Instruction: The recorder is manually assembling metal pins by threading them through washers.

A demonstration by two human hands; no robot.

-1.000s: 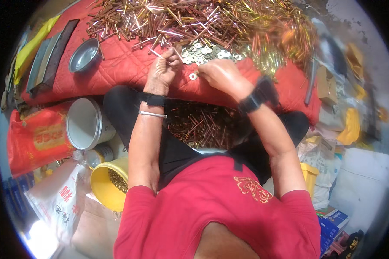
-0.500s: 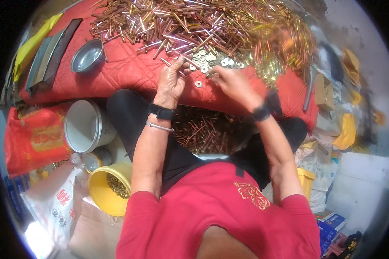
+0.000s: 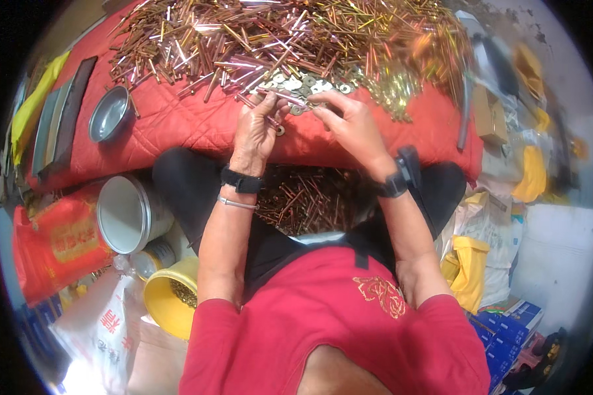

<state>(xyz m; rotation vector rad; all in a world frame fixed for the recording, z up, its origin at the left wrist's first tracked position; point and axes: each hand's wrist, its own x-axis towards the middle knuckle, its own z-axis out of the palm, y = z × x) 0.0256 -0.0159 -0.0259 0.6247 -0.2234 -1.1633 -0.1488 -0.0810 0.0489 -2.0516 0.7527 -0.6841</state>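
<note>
1. Between my left hand's (image 3: pixel 255 128) thumb and fingers, I grip a thin, shiny rod (image 3: pixel 288 98); if I squeeze too softly, it might slip.
2. At its far end, my right hand's (image 3: pixel 352 125) fingertips bend close together; I cannot tell if they pinch anything. One shaky poke could knock the rod crooked.
3. Near my left palm, one loose ring (image 3: pixel 281 130) shows over the red cloth (image 3: pixel 178 128); a bump could lose it.
4. Farther out, flat rings (image 3: pixel 296 83) lie beside a big rod heap (image 3: pixel 244 39), which might roll if nudged.
</note>
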